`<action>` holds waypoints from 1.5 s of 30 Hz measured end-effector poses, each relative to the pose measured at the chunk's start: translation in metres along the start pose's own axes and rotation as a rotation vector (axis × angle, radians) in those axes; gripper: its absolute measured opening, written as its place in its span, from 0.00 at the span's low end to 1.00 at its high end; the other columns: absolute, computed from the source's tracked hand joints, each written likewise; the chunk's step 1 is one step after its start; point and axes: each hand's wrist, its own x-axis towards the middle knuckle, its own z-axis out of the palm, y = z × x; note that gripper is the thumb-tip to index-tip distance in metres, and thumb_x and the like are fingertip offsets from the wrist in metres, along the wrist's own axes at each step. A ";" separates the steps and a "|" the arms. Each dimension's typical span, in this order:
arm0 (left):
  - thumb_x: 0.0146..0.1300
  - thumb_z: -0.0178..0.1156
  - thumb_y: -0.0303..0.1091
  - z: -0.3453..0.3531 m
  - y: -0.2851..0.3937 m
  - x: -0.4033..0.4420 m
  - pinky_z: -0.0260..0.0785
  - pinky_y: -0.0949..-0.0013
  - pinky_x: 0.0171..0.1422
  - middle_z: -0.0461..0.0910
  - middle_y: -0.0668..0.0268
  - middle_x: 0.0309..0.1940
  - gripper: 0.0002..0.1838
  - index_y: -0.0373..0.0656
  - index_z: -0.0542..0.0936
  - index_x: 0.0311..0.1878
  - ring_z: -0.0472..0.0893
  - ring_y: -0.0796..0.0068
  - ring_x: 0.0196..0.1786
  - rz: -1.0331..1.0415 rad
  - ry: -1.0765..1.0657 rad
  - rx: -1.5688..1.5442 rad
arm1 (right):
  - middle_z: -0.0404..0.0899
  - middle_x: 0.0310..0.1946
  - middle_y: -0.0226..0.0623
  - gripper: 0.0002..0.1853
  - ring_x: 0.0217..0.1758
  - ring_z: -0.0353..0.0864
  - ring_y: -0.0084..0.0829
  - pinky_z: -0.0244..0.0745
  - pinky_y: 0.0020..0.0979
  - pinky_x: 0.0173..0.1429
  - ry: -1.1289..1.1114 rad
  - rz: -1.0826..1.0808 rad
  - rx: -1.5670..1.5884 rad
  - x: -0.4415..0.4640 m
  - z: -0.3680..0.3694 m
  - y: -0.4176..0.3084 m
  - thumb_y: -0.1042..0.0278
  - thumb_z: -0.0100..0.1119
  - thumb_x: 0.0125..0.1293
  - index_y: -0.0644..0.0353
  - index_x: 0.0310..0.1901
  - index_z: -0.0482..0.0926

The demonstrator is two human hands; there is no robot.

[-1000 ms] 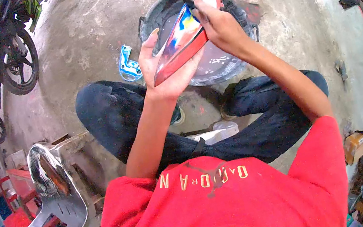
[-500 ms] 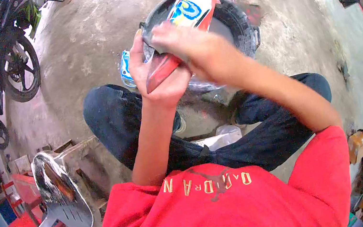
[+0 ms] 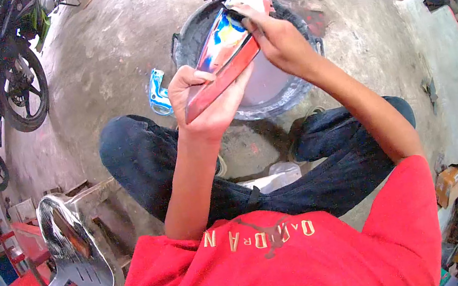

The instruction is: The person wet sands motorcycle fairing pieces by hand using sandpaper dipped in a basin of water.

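Observation:
A long glossy panel [image 3: 222, 43], like a motorcycle fairing, is painted white, red, blue and yellow. My left hand [image 3: 210, 100] grips its near end from below, thumb over the top edge. Toward the far end, my right hand [image 3: 278, 39] presses a small dark sheet [image 3: 232, 13], perhaps sandpaper, to the surface with closed fingers. Beneath the panel stands a round black basin [image 3: 301, 23] with cloudy greyish liquid in it. A smaller blue and white painted part [image 3: 157, 92] lies on the floor, left of the basin.
My bent knees flank the basin on the concrete floor [image 3: 102, 49]. A motorcycle wheel [image 3: 22, 84] is at upper left, a grey plastic chair [image 3: 80, 255] at lower left. Along the right lie a whitish sheet [image 3: 448, 80] and a cardboard box [image 3: 454, 184].
My right hand has moved up and right along the panel, from near my left hand to the far end. More of the painted surface shows. My left hand keeps its hold.

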 end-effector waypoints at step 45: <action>0.35 0.51 0.27 -0.001 -0.003 -0.007 0.29 0.43 0.86 0.54 0.37 0.76 0.53 0.21 0.51 0.73 0.47 0.39 0.81 0.219 0.178 0.250 | 0.71 0.68 0.54 0.21 0.76 0.67 0.42 0.52 0.39 0.80 0.024 -0.226 0.088 -0.040 0.031 -0.050 0.80 0.45 0.75 0.69 0.67 0.70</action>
